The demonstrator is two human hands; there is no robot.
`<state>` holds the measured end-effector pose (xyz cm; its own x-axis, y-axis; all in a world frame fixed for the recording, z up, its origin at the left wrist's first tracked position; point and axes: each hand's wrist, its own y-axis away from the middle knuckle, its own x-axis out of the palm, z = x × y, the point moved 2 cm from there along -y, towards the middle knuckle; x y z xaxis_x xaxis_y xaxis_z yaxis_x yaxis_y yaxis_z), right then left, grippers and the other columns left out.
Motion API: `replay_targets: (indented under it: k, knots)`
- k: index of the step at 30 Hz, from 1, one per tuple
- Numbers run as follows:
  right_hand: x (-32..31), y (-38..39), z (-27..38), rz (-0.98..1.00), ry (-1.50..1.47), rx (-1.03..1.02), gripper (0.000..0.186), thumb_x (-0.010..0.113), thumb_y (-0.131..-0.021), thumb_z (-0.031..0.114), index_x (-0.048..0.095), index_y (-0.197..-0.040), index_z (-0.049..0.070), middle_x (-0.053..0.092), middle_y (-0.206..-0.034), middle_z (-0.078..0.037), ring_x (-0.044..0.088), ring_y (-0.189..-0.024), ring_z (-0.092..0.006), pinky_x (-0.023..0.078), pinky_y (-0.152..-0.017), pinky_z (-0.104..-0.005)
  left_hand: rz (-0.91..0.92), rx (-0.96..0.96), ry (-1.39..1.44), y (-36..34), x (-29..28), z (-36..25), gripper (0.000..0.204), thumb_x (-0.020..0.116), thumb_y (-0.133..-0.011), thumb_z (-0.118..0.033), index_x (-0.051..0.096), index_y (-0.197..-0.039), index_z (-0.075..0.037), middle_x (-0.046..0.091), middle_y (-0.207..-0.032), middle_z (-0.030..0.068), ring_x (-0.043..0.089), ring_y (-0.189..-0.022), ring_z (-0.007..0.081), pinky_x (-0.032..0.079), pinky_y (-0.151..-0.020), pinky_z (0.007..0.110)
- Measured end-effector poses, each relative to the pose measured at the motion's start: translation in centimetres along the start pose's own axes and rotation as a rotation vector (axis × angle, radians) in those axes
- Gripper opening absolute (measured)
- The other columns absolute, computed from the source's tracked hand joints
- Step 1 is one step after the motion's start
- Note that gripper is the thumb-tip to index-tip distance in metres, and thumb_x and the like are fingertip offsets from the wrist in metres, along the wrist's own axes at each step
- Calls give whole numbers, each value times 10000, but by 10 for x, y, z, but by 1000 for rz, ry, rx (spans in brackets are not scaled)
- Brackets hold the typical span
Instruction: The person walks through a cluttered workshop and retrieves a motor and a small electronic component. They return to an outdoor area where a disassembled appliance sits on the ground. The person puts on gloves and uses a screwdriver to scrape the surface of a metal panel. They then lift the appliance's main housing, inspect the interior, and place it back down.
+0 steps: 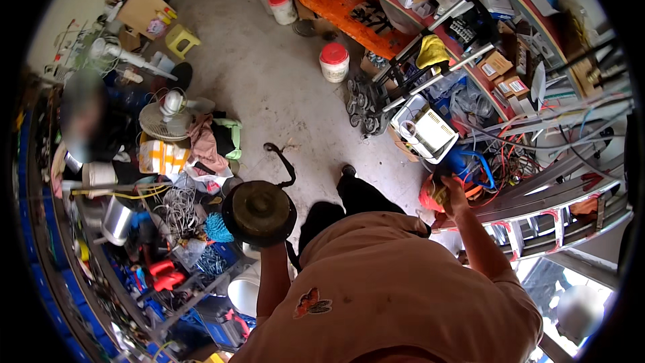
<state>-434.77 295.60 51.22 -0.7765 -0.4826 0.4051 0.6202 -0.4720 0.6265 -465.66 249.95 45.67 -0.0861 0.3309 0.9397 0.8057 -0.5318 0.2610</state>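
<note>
A round, dark metal part (259,214) with a raised, brass-coloured dome is held up in front of my body on the left. A black cord or strap (285,165) with a curled end sticks up from its far side. Beneath it is my left hand (273,255), closed on the part, with its fingers hidden. My right hand (455,196) is out to the right, fingers curled round a small dark, yellowish-brown object (439,195) that I cannot make out. Just past that hand is an orange-red item (430,191), partly covered.
Red-lidded white buckets (334,62) stand on the concrete floor (255,94). A white fan (164,121), clothes and tangled wire (181,212) crowd the left. To the right are a white plastic basket (424,128), loose cables, a metal ladder (537,232) and loaded shelves (470,47).
</note>
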Motion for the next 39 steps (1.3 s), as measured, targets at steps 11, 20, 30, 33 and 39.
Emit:
replay_targets:
  k: [11, 20, 30, 33, 39]
  knots:
    - [195, -267, 81, -5, -180, 19, 424, 598, -940, 254, 539, -1239, -42, 654, -1184, -231, 670, -1067, -359, 560, -857, -445, 19, -486, -41, -425, 97, -34, 529, 494, -1003, -464, 495, -1390, -103, 531, -1404, 112, 514, -1279, 265, 393, -1122, 465]
    - [272, -440, 49, -136, -480, -195, 486, 557, -969, 243, 481, -1338, -64, 610, -1278, -196, 648, -1122, -344, 545, -897, -422, 546, -824, -1407, -734, 115, 32, 474, 468, -1028, -330, 452, -1420, -65, 540, -1394, 110, 555, -1242, 239, 460, -1076, 395]
    - [118, -771, 79, -507, -455, -474, 295, 607, -938, 204, 601, -1139, -12, 694, -913, -62, 616, -775, -100, 473, -650, -257, 74, -1231, -958, -898, 74, 191, 452, 529, -1007, -327, 523, -1359, -44, 569, -1359, 143, 571, -1220, 253, 457, -1073, 413]
    - [75, -849, 104, -554, -463, -524, 342, 604, -913, 168, 581, -1178, -46, 689, -977, -113, 667, -850, -176, 540, -744, -287, 67, -1342, -861, -931, 35, 230, 445, 540, -1004, -330, 536, -1348, -49, 577, -1345, 140, 576, -1206, 245, 456, -1070, 413]
    - [-2, -979, 155, -719, -232, -753, 251, 699, -860, 211, 679, -1014, 14, 656, -775, -46, 599, -640, -130, 494, -591, -308, 33, -1614, -702, -1020, -52, 286, 430, 562, -999, -337, 562, -1328, -60, 594, -1317, 136, 586, -1178, 229, 454, -1066, 414]
